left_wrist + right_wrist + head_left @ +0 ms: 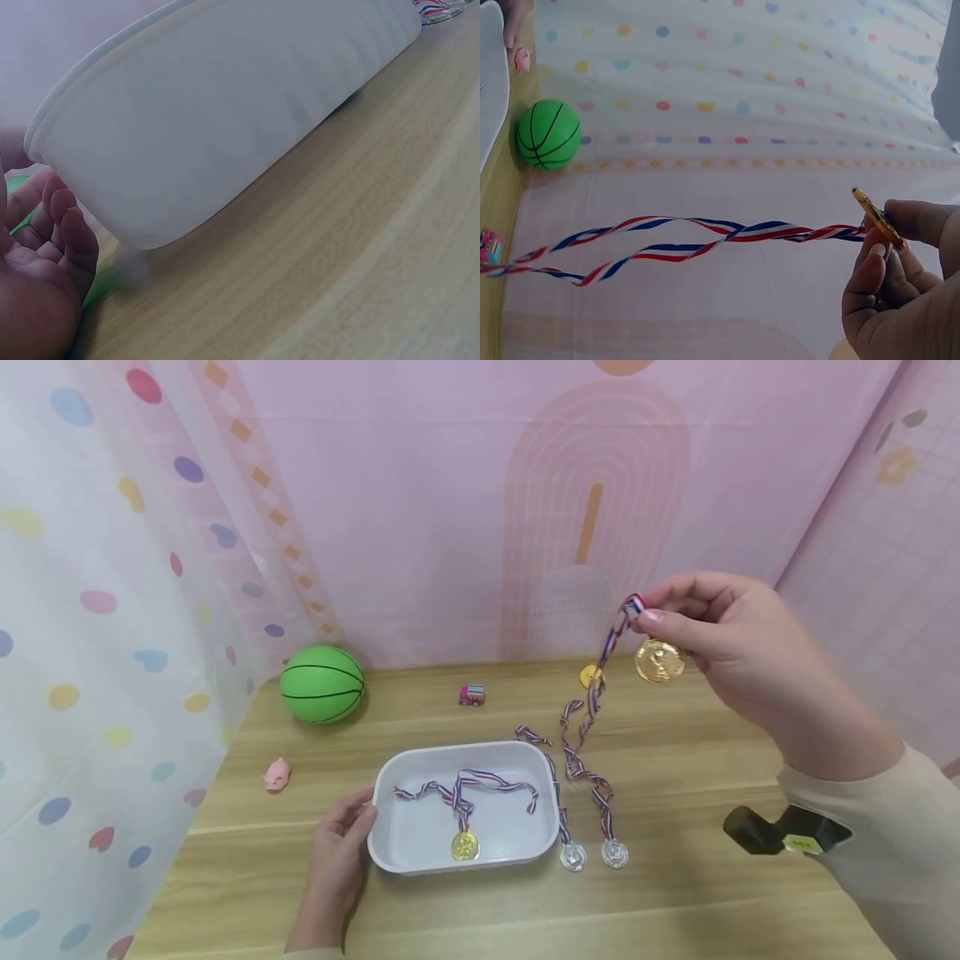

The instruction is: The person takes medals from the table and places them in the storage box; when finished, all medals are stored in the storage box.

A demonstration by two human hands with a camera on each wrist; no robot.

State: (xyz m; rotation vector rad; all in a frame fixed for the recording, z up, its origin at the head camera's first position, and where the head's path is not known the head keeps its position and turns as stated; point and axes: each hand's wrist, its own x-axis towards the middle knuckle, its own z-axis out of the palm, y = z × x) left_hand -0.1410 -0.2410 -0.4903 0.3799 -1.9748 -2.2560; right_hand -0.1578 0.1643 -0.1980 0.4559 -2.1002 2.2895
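High over the right side of the table, my right hand pinches a gold medal where its ribbon begins. The red, white and blue ribbon hangs twisted toward the tabletop. My left hand grips the left end of a white plastic tub, thumb at the rim and fingers along the outer wall. Inside the tub lies another gold medal with its striped ribbon spread behind it. Two silver medals with ribbons lie just right of the tub.
A green ball sits at the back left, with a pink pig toy in front of it. Behind the tub stands a small toy truck. A yellow disc lies near the back curtain, partly behind the hanging ribbon.
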